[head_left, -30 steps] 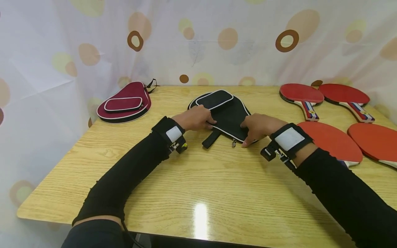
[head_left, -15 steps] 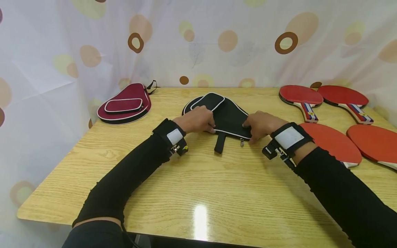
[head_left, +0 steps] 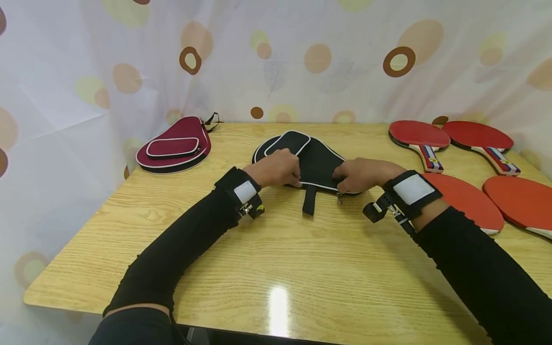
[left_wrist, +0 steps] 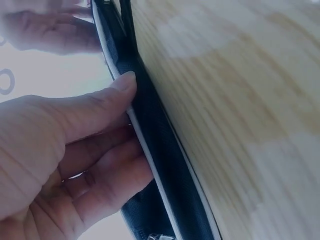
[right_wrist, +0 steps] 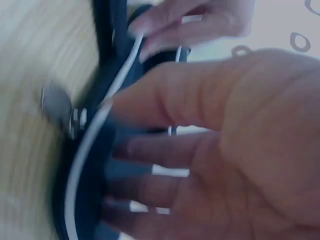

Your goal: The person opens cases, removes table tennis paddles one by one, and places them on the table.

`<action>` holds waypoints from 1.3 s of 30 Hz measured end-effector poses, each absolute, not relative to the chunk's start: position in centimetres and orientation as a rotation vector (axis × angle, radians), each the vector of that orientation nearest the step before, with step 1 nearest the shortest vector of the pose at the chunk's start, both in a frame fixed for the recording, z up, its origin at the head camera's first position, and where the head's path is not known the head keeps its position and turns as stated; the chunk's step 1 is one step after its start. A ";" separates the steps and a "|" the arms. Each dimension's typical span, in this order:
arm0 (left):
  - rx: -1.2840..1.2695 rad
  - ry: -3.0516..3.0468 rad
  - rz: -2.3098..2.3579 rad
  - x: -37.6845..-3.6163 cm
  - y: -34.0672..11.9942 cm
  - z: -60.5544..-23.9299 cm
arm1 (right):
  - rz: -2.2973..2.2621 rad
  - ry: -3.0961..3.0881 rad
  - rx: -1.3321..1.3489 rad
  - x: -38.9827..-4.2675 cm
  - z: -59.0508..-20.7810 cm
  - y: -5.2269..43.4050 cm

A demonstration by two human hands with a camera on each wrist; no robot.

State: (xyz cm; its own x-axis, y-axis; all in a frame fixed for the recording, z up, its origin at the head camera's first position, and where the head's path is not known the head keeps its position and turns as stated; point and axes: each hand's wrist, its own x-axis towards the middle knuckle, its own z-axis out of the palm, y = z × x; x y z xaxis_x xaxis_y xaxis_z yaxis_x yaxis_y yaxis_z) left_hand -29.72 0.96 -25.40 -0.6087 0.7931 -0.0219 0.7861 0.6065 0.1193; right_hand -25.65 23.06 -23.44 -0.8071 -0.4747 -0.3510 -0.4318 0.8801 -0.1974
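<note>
Nearest to me, two black sleeves reach forward over the wooden surface (head_left: 276, 249). At mid-surface lies the black paddle case (head_left: 316, 160): flat, paddle-shaped, edged in white piping, with a raised pocket on its top face, a short black strap (head_left: 308, 207) extending toward me and a metal zipper pull (head_left: 339, 197) at its near edge. I see the left hand (head_left: 276, 168) at the case's near left edge; in the left wrist view the thumb lies along the white piping with the fingers curled under the edge, so it grips the case. The right hand (head_left: 361, 175) holds the near right edge, thumb on top, fingers curled beneath, just beside the zipper pull. Farther left rests a maroon case (head_left: 174, 146). To the right lie four red paddles (head_left: 461, 197), two near and two far.
</note>
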 end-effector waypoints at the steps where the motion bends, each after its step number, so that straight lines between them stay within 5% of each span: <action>1: 1.361 2.750 0.152 -29.7 0.9 -25.4 | -0.159 2.666 -0.660 -25.6 -23.5 22.6; 16: 1.439 2.914 0.193 -29.8 -1.2 -25.4 | -0.096 2.790 -0.380 -24.1 -25.1 18.2; 27: 0.960 2.821 0.142 -31.7 -2.7 -24.9 | -0.091 2.790 -0.412 -24.1 -25.3 18.3; 39: 0.874 2.783 0.169 -31.7 -3.0 -25.1 | -0.084 2.791 -0.465 -24.2 -25.2 18.6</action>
